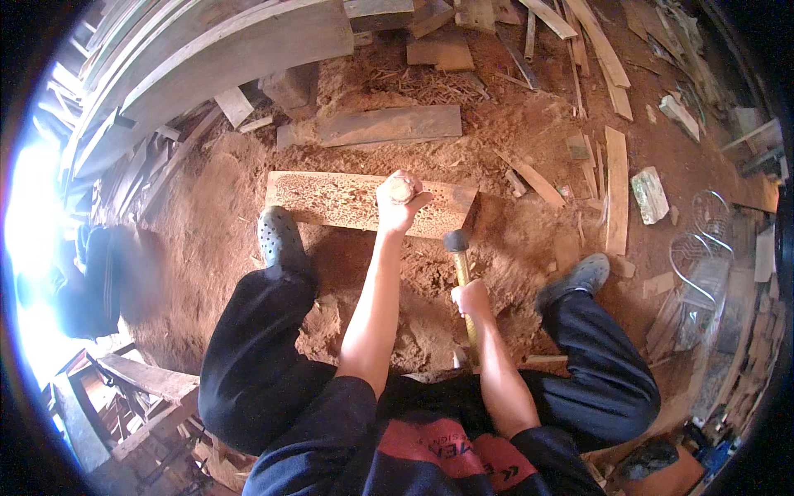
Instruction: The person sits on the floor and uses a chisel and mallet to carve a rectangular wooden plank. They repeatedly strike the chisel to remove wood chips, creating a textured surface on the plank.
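A: Entries largest first; clock centred on the view.
B: Reddish earth floor (203, 202) throughout. Long, thick timber (248, 62) at 11 o'clock, toward the rim.
A: The board?
B: Pale board (331, 195), lying on the floor at 12 o'clock, near centre. Long sides run roughly 9 to 3. Upper face densely pitted.
A: Next size down?
B: Hammer (462, 266) at 4 o'clock, dark head toward 12, close to the board's near edge at its right end. Contact: cannot tell. Then a grey shoe (279, 237) at 9 o'clock, toe overlapping that edge.
A: Fingers?
B: Right hand (472, 299), 4 o'clock: fingers curled tight around the hammer's yellowish handle. Left hand (395, 215), 12 o'clock, over the board: fingers wrapped round a handle-like piece (404, 190).
A: Smallest?
B: That piece. Only its pale, rounded end shows; the rest is hidden.
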A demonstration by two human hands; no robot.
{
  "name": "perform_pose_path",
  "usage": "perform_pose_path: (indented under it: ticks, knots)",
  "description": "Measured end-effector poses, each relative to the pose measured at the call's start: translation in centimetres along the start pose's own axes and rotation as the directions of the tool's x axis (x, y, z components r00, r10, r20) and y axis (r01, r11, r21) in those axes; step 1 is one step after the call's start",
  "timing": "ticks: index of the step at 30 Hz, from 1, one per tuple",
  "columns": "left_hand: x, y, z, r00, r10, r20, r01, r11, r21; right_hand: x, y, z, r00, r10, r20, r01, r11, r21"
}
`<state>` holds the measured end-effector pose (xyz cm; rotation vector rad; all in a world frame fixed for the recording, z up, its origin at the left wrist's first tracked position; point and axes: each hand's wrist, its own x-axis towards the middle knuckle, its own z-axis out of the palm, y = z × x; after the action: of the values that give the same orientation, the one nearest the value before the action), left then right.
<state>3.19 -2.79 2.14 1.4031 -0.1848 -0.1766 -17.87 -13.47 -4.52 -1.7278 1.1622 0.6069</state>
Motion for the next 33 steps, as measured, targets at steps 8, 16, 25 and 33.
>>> perform_pose_path:
  ticks: [8,16,25,33]
  knots:
    - [0.4,1.0,-0.2,0.990,-0.026,-0.140,-0.018,0.953,-0.304,0.3,0.6,0.0,0.998,-0.062,-0.029,0.061,0.998,-0.031]
    - [0.8,-0.9,-1.0,0.998,-0.011,-0.062,-0.001,0.982,-0.191,-0.7,-1.2,-0.4,1.000,-0.002,-0.006,0.001,0.999,-0.049]
    - [0.8,-0.3,-0.2,0.998,0.030,0.058,-0.032,0.998,0.048,-0.7,-1.3,-0.1,0.999,0.014,-0.043,-0.018,0.995,-0.098]
    - [0.5,0.5,1.4,0.986,0.076,0.146,-0.107,0.970,0.219,-5.0,-3.5,-2.3,0.996,-0.014,0.093,-0.028,0.898,0.438]
